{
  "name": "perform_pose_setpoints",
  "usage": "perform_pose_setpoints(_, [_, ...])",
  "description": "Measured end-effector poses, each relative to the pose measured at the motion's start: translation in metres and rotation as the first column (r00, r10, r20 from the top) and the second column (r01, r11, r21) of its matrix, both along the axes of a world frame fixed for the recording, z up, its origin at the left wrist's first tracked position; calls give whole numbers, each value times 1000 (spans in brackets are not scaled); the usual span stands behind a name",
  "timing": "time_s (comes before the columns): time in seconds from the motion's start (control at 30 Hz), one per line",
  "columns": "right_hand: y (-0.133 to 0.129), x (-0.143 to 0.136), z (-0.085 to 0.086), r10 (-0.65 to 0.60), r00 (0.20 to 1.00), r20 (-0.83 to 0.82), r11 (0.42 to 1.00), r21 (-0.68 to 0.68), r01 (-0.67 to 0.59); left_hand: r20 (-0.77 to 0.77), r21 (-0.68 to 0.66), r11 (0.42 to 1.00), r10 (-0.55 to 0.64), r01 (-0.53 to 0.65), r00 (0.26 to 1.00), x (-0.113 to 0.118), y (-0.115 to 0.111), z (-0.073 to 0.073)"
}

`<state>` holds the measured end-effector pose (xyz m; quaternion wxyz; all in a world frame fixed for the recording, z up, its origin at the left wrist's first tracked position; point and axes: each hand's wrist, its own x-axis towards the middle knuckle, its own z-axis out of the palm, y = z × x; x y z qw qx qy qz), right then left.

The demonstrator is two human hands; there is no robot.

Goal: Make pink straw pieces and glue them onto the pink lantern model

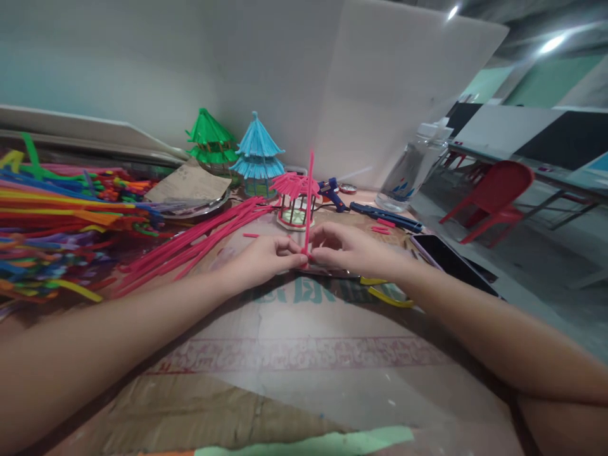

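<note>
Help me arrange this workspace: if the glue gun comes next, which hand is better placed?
Probably the right hand: the glue gun lies beyond it, right of the upright pink strip, while the left hand is on the strip's other side. Both hands are at the strip's base.

The fingers of my left hand (pixel 266 256) and my right hand (pixel 349 246) hide the lower end of the pink stem (pixel 310 202), so its shape there I cannot tell. The colourful stems (pixel 61 206) are blurred and cut by the left edge; the bottom edge cuts the green strip (pixel 313 443).
</note>
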<state>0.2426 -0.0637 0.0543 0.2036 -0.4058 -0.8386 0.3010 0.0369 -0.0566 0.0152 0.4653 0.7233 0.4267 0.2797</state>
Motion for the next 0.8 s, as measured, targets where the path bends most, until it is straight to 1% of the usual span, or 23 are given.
perform_pose_setpoints(0.03, [-3, 7, 9, 13, 996, 94, 999, 44, -17, 23, -14, 1000, -12, 12, 1000, 0, 0, 0])
perform_pose_setpoints(0.07, [-6, 14, 17, -2, 983, 184, 996, 88, -15, 47, -31, 999, -23, 25, 999, 0, 0, -1])
perform_pose_setpoints(0.1, [-11, 22, 23, -31, 960, 277, 993, 122, -4, 71, -47, 998, -29, 32, 997, 1, 0, -1])
perform_pose_setpoints(0.13, [-15, 31, 27, -39, 924, 381, 992, 126, -10, 91, -60, 998, -29, 34, 995, 1, 1, -2])
perform_pose_setpoints(0.17, [-20, 40, 30, -46, 883, 468, 993, 119, -12, 107, -67, 997, -26, 34, 994, 1, 1, -3])
perform_pose_setpoints(0.23, [-28, 56, 30, -23, 822, 568, 993, 108, -46, 135, -69, 997, -20, 29, 991, 2, 1, -4])
perform_pose_setpoints(0.33, [-35, 74, 23, -14, 810, 586, 986, 144, -88, 149, -59, 998, -11, 20, 989, 2, 0, -3])
perform_pose_setpoints(0.43, [-32, 82, 16, 18, 820, 572, 985, 131, -113, 136, -40, 999, 5, 0, 991, 2, -1, -2])
perform_pose_setpoints(0.57, [-25, 83, 10, 55, 794, 605, 980, 118, -158, 151, -34, 999, 25, -20, 988, 2, -1, -1])
perform_pose_setpoints(0.7, [-24, 83, 7, 26, 778, 627, 973, 162, -163, 169, -37, 998, 60, -55, 984, 1, -1, -1])
perform_pose_setpoints(0.8, [-26, 84, 8, 28, 773, 634, 975, 153, -161, 175, -19, 997, 75, -73, 982, 0, 0, 1])
